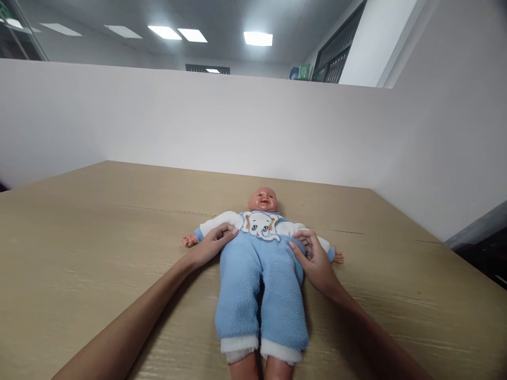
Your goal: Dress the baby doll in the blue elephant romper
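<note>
A baby doll [264, 199] lies on its back on the wooden table, head away from me and arms spread to both sides. It wears a white top with an elephant face [260, 225] on the chest and fluffy blue trousers [241, 285] with white cuffs. At the left side of the waist, my left hand [216, 241] is closed on the trousers' upper edge, thumb on top. My right hand [315, 258] grips the opposite side of the waist, its fingers curled and partly hiding the fabric. Bare doll legs [242, 369] show below the cuffs and run out of view.
The wooden table [99, 237] extends around the doll, with seams across its boards. A white partition [237, 121] rises behind its far edge, and a wall [447, 132] stands at the right. A dark object [485, 248] sits beyond the table's right edge.
</note>
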Demonstrator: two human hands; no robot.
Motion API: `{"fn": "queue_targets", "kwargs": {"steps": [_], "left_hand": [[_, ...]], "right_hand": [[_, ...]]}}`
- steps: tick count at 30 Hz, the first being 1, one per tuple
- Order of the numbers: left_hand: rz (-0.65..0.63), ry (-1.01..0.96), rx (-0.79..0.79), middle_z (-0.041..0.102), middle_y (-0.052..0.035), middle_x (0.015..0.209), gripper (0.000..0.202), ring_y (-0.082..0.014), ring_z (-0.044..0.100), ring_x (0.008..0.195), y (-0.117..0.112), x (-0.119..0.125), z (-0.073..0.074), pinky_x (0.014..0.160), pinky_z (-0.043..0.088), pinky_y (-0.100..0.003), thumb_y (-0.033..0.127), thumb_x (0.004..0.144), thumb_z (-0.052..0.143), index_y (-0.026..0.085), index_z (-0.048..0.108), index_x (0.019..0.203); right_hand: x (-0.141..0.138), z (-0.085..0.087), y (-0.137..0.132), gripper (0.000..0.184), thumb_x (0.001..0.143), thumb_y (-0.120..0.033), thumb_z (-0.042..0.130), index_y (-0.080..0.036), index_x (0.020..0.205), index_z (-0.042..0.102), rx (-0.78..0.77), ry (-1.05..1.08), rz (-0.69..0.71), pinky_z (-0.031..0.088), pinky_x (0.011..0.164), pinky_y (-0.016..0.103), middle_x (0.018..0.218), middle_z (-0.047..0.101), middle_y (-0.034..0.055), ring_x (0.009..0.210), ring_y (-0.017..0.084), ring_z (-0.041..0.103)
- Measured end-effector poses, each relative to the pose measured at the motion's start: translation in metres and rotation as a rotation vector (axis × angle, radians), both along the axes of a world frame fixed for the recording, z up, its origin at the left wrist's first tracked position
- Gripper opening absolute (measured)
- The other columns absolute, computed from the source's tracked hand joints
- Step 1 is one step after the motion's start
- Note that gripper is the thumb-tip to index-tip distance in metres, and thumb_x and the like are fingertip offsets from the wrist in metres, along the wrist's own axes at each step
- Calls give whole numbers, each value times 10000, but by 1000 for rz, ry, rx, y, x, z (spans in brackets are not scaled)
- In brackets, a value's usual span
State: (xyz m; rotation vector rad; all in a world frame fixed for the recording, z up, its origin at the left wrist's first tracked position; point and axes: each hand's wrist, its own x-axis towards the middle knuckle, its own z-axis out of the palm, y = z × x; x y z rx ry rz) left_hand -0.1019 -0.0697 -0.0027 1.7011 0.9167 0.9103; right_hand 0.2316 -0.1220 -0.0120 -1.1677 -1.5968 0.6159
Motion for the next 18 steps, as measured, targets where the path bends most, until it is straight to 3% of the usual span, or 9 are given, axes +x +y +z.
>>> {"fn": "queue_targets", "kwargs": {"steps": [3,6,9,11,14,16,18], "left_hand": [[95,117,129,554,12,897,404,-177,499,838,-5,5,0,793,387,-312,580,1085,497,204,605,984],[238,282,348,609,-10,915,358,-210,553,872,-6,8,1,831,406,-351,506,1110,463,211,577,943],[410,409,528,672,-69,1035,247,-275,582,1011,-2,11,8,915,424,-411,393,1115,445,214,595,1034],[466,432,604,684,-101,1112,229,-300,574,1096,-1,21,19,980,431,-449,321,1118,404,212,605,1109],[358,402,686,684,-102,1181,213,-295,575,1153,-4,51,43,1041,449,-462,307,1111,428,224,619,1155],[206,389,739,674,-95,1265,204,-294,565,1226,-4,80,56,1089,451,-463,368,1089,521,243,629,1209],[36,427,793,654,-108,1338,330,-313,545,1293,0,110,63,1142,437,-479,461,1033,635,244,623,1282]], "right_hand": [[14,3,-2,215,1048,-394,583,-256,1213,601,141,-393,-109,478,977,458,1087,673,78,1023,279,605],[44,0,-1,254,1042,-360,562,-234,1256,613,241,-665,-224,444,1043,509,1179,692,117,1123,327,599],[79,-8,1,486,967,-480,669,-213,1364,585,258,-775,-315,440,1080,545,1331,663,168,1235,380,588],[98,-12,1,669,903,-560,733,-208,1442,551,230,-817,-301,454,1083,554,1387,651,184,1275,398,587],[114,-12,1,604,897,-553,746,-233,1386,595,170,-823,-214,400,1168,603,1303,720,141,1206,364,655],[115,-5,0,457,893,-521,766,-246,1242,661,146,-795,-171,277,1254,666,1165,768,94,1107,336,699],[111,5,-3,414,851,-515,817,-244,1136,689,117,-693,-163,277,1258,684,1060,778,74,1034,327,718]]}}
